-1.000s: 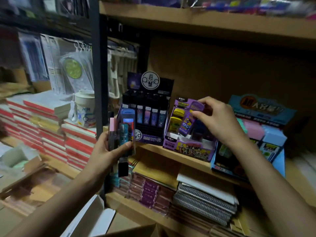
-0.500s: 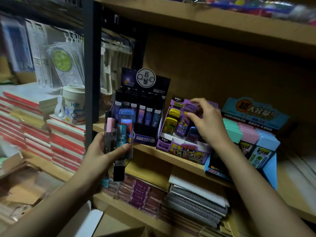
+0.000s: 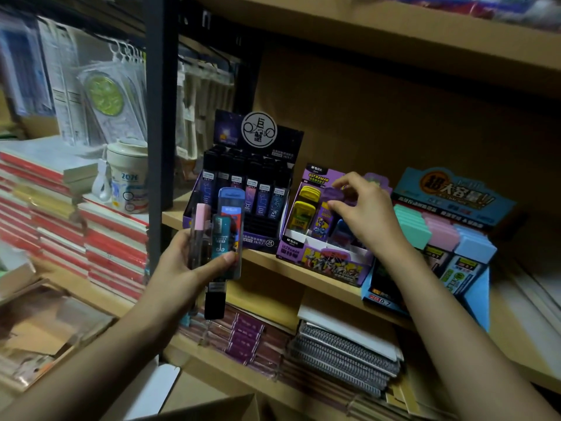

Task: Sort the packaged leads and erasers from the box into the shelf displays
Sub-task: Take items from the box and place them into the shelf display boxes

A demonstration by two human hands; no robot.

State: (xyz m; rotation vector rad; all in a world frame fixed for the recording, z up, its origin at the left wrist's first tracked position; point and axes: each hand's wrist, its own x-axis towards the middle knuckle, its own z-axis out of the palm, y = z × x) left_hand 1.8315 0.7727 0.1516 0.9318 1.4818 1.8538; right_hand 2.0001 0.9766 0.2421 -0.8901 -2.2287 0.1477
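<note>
- Hardly anything has shifted in the last half second: the right hand (image 3: 368, 217) keeps its pinch on the purple eraser (image 3: 335, 194), and the left hand (image 3: 182, 268) stays raised with its bundle.
- On the shelf (image 3: 273, 267), the purple display (image 3: 321, 259) stands at the front edge between the black lead display (image 3: 258, 183) and a blue display (image 3: 455, 192).
- A black post (image 3: 161, 101) rises at the shelf's left end; beyond it are a white tub (image 3: 127, 174) and stacked red-edged notebooks (image 3: 115, 238).
- Spiral notebooks (image 3: 343, 350) lie on the shelf below.
- Thumb and forefinger hold the purple eraser over the purple display's back row, just beside the yellow erasers (image 3: 303, 208).
- The left hand grips the packaged leads (image 3: 229, 214) upright in front of the black lead display, partly hiding it.
</note>
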